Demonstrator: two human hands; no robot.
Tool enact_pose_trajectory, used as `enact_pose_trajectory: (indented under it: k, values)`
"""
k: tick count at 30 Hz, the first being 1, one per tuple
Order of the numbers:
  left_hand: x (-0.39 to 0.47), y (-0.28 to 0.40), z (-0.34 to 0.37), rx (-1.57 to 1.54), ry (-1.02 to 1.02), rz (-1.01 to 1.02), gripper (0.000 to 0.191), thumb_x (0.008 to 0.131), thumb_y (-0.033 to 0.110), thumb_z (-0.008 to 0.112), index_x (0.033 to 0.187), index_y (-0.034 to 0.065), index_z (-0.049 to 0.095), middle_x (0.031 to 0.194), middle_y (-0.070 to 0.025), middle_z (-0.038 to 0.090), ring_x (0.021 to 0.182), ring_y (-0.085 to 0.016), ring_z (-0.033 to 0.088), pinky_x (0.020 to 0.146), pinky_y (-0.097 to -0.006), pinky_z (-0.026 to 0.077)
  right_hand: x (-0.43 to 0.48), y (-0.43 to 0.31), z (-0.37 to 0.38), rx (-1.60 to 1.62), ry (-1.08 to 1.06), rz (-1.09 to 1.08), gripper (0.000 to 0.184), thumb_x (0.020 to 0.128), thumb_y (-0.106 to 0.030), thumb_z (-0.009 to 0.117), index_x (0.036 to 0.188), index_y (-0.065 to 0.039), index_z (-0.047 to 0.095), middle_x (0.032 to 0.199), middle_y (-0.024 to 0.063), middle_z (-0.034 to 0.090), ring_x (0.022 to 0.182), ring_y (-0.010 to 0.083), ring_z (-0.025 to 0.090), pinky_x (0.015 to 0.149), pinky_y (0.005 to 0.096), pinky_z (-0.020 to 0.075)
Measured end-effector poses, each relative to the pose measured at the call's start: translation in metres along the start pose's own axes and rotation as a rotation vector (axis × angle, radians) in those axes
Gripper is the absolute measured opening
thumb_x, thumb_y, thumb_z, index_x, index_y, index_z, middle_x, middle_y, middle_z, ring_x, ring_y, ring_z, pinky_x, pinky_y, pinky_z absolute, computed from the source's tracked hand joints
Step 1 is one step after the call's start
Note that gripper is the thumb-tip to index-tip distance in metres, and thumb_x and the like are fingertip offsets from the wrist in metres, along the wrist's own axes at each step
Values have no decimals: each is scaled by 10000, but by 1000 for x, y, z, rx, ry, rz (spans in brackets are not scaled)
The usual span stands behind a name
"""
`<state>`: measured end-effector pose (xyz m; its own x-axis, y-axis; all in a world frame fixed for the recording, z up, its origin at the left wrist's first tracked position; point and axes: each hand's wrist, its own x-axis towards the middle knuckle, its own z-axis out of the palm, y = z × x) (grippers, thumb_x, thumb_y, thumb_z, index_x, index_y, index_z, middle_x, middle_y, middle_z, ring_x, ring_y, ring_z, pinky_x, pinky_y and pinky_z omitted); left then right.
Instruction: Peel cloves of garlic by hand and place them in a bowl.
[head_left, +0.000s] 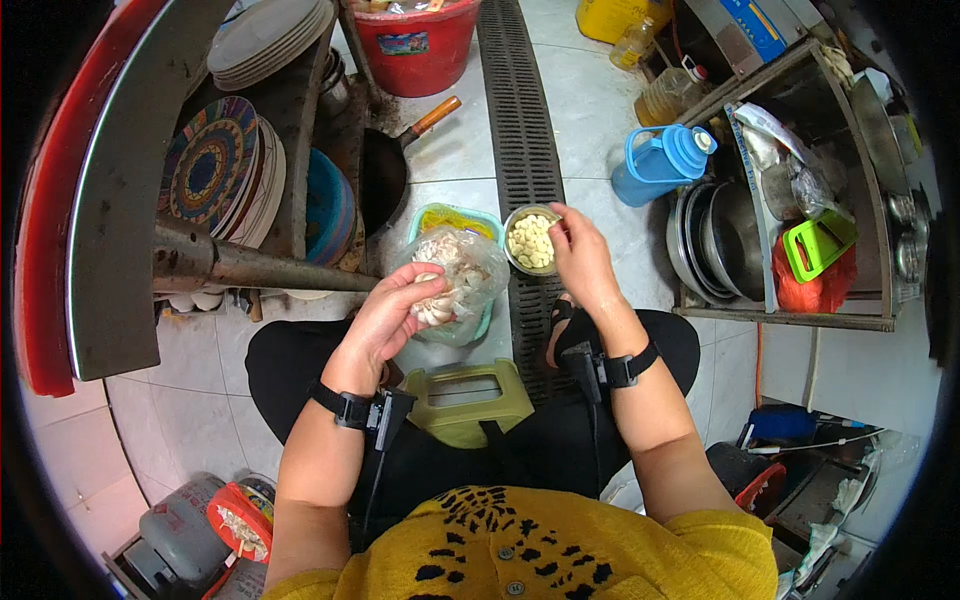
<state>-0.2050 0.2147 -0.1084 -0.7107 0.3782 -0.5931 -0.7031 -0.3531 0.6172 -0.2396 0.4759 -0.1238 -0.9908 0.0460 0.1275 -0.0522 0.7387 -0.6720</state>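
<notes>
My left hand (397, 306) holds a partly broken bulb of garlic (435, 301) over a clear plastic bag (486, 264) of garlic and papery skins. The bag rests on a light turquoise plastic basket (486, 321), with something yellow showing at its far side. To the right, my right hand (579, 255) is at the rim of a round metal bowl (531, 271) filled with peeled garlic cloves (532, 238). Its fingertips are bent together, and whether they pinch a clove cannot be made out.
A green plastic stool (469, 420) is between my legs. A slotted floor drain cover (523, 112) runs beneath the bowl. Left are a wok (386, 180) and shelves with stacked plates (214, 169); right, a blue jug (652, 169) and metal basins (731, 240). A red bucket (412, 56) stands beyond.
</notes>
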Motion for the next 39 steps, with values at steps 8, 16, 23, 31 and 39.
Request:
enact_pose_trajectory:
  k: [8,16,23,31,39]
  values:
    - [4,2,4,-31,92,40,259,969,305,463,970,69,569,879,-40,623,785,-119,629,673,-251,538,-27,-68,22,547,-459,87,208,889,-129,562,1040,3,613,822,130,655,696,198,627,640,301,488]
    - [7,2,5,94,45,86,203,940,281,532,995,85,530,899,-20,606,790,-63,587,658,-201,477,-25,-72,35,500,-530,-76,242,860,-194,616,990,6,583,805,133,586,698,222,551,648,331,438]
    - [5,7,6,145,-25,182,106,916,175,552,934,88,493,866,-20,589,757,-69,562,637,-199,453,-21,-78,25,520,-593,-167,215,860,-168,613,978,7,571,809,119,576,688,204,531,645,319,433]
    - [3,4,3,121,-85,263,74,915,140,538,939,92,487,880,-4,571,800,-56,536,679,-202,438,-27,-82,26,594,-560,-164,190,886,-143,563,1010,1,557,874,131,596,782,218,571,692,313,443]
    - [5,0,1,84,-99,246,89,902,117,562,941,91,486,860,7,565,772,-50,536,652,-193,436,-39,-74,44,676,-467,-73,183,929,-148,482,1017,1,544,897,130,596,834,223,568,749,323,441]
